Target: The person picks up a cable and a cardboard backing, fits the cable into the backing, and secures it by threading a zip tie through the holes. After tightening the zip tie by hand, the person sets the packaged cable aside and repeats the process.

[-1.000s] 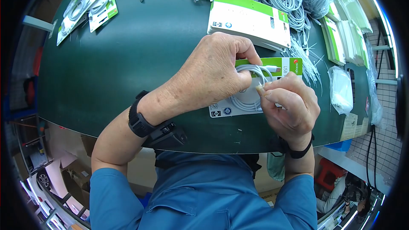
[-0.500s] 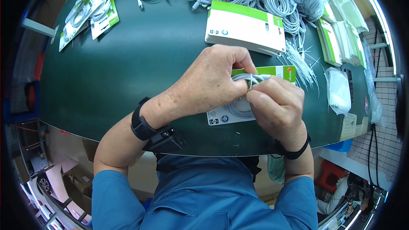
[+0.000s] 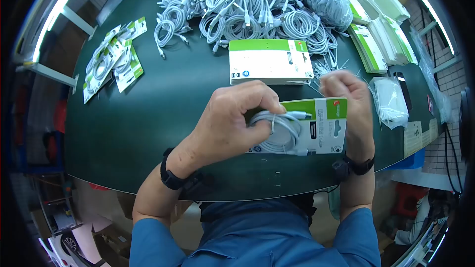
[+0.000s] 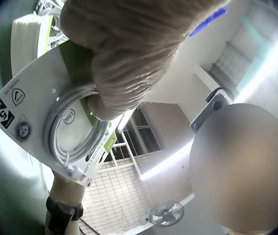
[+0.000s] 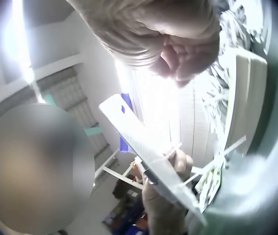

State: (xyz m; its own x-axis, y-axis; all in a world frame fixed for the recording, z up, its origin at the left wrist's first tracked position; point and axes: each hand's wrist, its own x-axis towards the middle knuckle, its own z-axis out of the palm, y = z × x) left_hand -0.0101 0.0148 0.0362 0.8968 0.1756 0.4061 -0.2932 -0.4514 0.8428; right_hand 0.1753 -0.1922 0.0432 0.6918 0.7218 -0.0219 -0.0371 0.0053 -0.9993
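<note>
Worktop [image 3: 123, 141]: dark green, under one big cable heap [image 3: 247, 0].
Left hand [image 3: 227, 113]: we pinch one coiled cable [image 3: 296, 129] against one card [image 3: 324, 141], the coil right of our thumb.
Right hand [image 3: 351, 94]: curled closed, just beyond the card's right end.

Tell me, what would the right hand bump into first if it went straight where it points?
Probably the thin white ties just beyond the fingers of the right hand. Height is hard to judge, so it might pass over them toward the cable pile.
</note>
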